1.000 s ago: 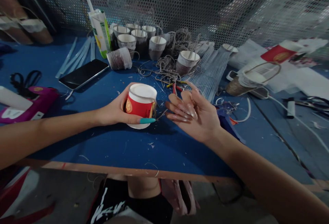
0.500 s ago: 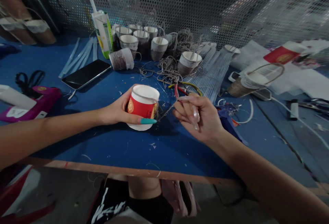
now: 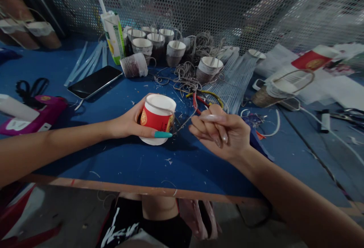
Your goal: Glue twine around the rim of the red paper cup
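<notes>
Red cup (image 3: 155, 121) gripped by left hand (image 3: 133, 121); right of cup, cord (image 3: 186, 123) bends, looks untensioned; right hand (image 3: 223, 130) half-curled, grip unclear.

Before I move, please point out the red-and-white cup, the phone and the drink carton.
Red-and-white cup (image 3: 155, 118): head view, on its red band.
Phone (image 3: 95, 82): head view, on its dark screen.
Drink carton (image 3: 113, 37): head view, middle of its printed side.

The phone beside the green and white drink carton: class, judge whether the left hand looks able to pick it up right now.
Probably not: the left hand is wrapped around the red and white cup. Otherwise, nothing seems to block its way to the phone.
</notes>
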`<act>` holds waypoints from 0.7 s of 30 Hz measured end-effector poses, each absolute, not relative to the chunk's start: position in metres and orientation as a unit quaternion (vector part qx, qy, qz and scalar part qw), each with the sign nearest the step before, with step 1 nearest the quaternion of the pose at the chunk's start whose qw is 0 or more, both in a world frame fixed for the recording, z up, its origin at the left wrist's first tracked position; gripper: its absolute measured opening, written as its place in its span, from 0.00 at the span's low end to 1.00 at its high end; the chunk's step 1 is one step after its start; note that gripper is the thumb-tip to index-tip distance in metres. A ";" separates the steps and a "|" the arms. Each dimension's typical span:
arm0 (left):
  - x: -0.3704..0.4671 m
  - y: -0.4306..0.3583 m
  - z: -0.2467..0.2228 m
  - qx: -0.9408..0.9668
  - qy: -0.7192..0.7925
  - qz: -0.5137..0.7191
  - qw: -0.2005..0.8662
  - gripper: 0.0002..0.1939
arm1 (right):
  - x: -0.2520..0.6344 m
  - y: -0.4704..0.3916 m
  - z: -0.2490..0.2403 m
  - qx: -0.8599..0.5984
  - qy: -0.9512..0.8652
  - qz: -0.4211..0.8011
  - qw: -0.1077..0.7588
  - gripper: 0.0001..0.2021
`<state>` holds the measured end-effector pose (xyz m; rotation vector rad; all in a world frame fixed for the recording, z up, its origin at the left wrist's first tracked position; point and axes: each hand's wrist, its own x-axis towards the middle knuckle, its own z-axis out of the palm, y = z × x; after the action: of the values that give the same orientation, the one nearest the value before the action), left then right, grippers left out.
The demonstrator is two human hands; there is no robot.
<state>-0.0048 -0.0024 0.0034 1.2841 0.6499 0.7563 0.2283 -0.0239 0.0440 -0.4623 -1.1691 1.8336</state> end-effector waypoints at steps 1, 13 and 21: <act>-0.005 -0.002 0.003 0.575 0.292 0.335 0.687 0.42 | 0.229 -0.024 0.044 -0.177 -0.476 0.743 0.436 0.26; -0.006 -0.002 0.004 0.572 0.289 0.330 0.693 0.45 | 0.229 -0.029 0.046 -0.180 -0.439 0.763 0.439 0.19; -0.005 -0.003 0.003 0.578 0.276 0.339 0.689 0.39 | 0.230 -0.030 0.045 -0.190 -0.471 0.742 0.437 0.21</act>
<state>-0.0051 -0.0027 0.0029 1.2937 0.6181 0.7593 0.2298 -0.0297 0.0449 -0.4736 -1.1719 1.8458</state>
